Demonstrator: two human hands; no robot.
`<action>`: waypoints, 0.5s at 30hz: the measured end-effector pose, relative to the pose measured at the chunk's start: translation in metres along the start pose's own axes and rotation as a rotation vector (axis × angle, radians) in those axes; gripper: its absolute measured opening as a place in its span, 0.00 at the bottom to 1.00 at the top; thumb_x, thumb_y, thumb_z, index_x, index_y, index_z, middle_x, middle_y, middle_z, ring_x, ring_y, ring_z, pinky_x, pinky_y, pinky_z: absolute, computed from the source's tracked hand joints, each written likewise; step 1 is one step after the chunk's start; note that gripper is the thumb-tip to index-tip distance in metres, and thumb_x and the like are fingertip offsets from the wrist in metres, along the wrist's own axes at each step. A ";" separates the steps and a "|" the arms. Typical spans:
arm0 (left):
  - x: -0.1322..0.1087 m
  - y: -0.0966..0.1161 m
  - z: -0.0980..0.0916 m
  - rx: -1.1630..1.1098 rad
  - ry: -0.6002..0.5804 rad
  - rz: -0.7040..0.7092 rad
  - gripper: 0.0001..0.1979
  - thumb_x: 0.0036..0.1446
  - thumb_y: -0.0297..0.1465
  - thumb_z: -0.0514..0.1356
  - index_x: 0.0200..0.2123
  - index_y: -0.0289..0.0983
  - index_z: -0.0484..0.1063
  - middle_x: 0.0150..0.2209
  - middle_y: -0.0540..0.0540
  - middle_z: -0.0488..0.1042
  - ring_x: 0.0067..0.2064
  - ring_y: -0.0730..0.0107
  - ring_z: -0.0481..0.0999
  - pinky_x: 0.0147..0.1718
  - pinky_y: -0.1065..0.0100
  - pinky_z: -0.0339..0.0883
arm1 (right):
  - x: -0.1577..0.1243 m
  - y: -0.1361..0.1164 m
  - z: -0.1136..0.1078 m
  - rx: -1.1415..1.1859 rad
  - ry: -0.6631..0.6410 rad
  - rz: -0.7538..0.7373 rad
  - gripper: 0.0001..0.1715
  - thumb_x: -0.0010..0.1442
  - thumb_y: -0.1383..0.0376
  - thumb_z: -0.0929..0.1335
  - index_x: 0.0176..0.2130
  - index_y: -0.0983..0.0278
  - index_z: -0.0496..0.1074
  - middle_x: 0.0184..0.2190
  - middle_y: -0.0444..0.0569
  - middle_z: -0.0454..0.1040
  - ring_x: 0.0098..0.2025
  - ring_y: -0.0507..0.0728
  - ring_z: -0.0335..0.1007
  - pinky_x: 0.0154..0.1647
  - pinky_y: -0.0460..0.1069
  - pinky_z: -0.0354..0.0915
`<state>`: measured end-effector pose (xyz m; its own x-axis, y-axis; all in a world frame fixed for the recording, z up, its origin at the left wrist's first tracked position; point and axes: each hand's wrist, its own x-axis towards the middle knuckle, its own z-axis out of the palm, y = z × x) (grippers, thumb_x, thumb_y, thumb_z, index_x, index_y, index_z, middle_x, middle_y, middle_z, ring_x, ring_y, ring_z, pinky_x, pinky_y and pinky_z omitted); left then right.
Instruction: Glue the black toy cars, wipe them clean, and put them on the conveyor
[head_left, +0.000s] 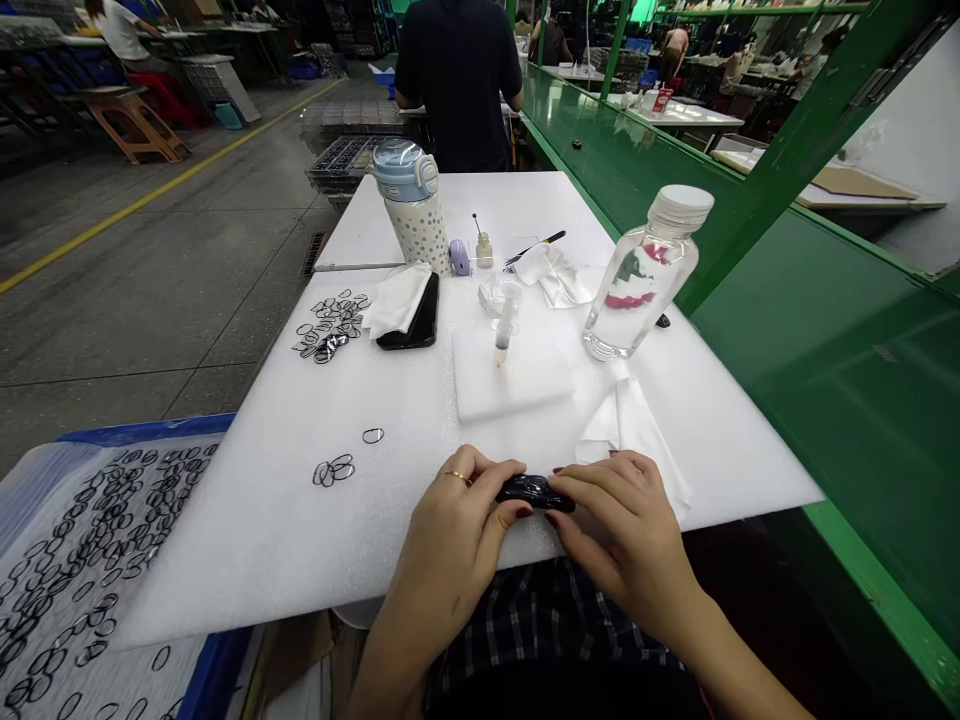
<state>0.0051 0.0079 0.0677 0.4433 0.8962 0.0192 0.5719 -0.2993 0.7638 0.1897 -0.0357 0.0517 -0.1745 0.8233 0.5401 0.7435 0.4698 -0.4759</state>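
Observation:
A glossy black oval object is held level between both hands, over the front edge of the white table. My left hand pinches its left end between thumb and fingers, and a ring shows on one finger. At its right end, my right hand grips with thumb and fingertips. Several thin black rings lie on the table left of my hands. A larger pile of such rings sits farther back. Beyond my hands, a syringe rests on a white foam pad.
A clear bottle and white cloth are at right. A dotted tumbler and black phone stand or lie farther back. A blue-edged tray with many rings is lower left. A person is ahead; a green frame borders the right.

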 end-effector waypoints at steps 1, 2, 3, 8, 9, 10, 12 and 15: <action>0.000 0.000 0.000 0.006 0.003 0.002 0.14 0.65 0.34 0.52 0.51 0.41 0.71 0.41 0.47 0.66 0.43 0.63 0.70 0.42 0.59 0.67 | 0.000 0.000 0.000 -0.026 0.022 -0.017 0.15 0.62 0.71 0.68 0.49 0.64 0.69 0.43 0.49 0.76 0.40 0.56 0.69 0.48 0.59 0.58; 0.001 0.000 0.001 0.010 0.008 0.005 0.14 0.65 0.34 0.52 0.50 0.40 0.71 0.41 0.46 0.66 0.43 0.63 0.70 0.42 0.59 0.67 | 0.000 -0.001 0.000 -0.051 0.040 -0.036 0.16 0.62 0.72 0.68 0.50 0.64 0.68 0.43 0.50 0.76 0.40 0.57 0.69 0.47 0.59 0.58; 0.001 0.000 0.001 0.014 0.012 0.007 0.14 0.65 0.34 0.52 0.50 0.40 0.71 0.41 0.46 0.66 0.43 0.63 0.70 0.42 0.59 0.67 | 0.000 0.000 -0.001 -0.066 0.049 -0.058 0.16 0.61 0.72 0.68 0.50 0.65 0.68 0.43 0.50 0.76 0.40 0.57 0.68 0.47 0.59 0.59; -0.001 -0.003 -0.001 -0.024 -0.005 0.005 0.13 0.64 0.32 0.54 0.50 0.43 0.70 0.41 0.48 0.67 0.44 0.64 0.71 0.43 0.60 0.67 | 0.008 -0.002 -0.010 0.028 -0.141 -0.014 0.12 0.62 0.71 0.67 0.46 0.65 0.68 0.42 0.50 0.74 0.43 0.59 0.66 0.45 0.57 0.62; -0.002 -0.004 -0.002 -0.039 -0.015 0.013 0.14 0.62 0.30 0.55 0.51 0.44 0.69 0.41 0.49 0.67 0.44 0.65 0.70 0.43 0.61 0.67 | 0.010 -0.004 -0.009 0.057 -0.203 0.017 0.11 0.62 0.71 0.66 0.46 0.64 0.67 0.41 0.50 0.74 0.43 0.58 0.66 0.45 0.57 0.62; -0.002 -0.005 -0.002 -0.050 -0.020 0.023 0.16 0.61 0.28 0.56 0.52 0.45 0.68 0.42 0.50 0.67 0.45 0.65 0.70 0.44 0.61 0.67 | 0.013 -0.007 -0.007 0.073 -0.253 0.037 0.13 0.62 0.71 0.66 0.47 0.64 0.66 0.41 0.50 0.73 0.43 0.59 0.65 0.45 0.57 0.63; -0.004 -0.006 -0.003 -0.062 -0.014 0.043 0.20 0.59 0.25 0.58 0.54 0.48 0.66 0.44 0.51 0.68 0.47 0.65 0.70 0.47 0.61 0.66 | 0.018 -0.014 -0.003 0.065 -0.299 0.024 0.19 0.62 0.72 0.65 0.53 0.65 0.63 0.43 0.50 0.73 0.43 0.59 0.65 0.44 0.57 0.63; -0.007 -0.006 -0.004 -0.074 0.003 0.022 0.27 0.58 0.30 0.62 0.59 0.52 0.58 0.49 0.51 0.68 0.50 0.63 0.68 0.51 0.59 0.66 | 0.015 -0.011 -0.008 0.010 -0.239 -0.022 0.26 0.62 0.72 0.64 0.59 0.65 0.58 0.45 0.52 0.73 0.43 0.60 0.67 0.46 0.59 0.64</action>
<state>-0.0047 0.0047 0.0657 0.4528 0.8908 0.0385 0.5096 -0.2939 0.8087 0.1842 -0.0317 0.0709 -0.3390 0.8645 0.3712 0.7317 0.4903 -0.4736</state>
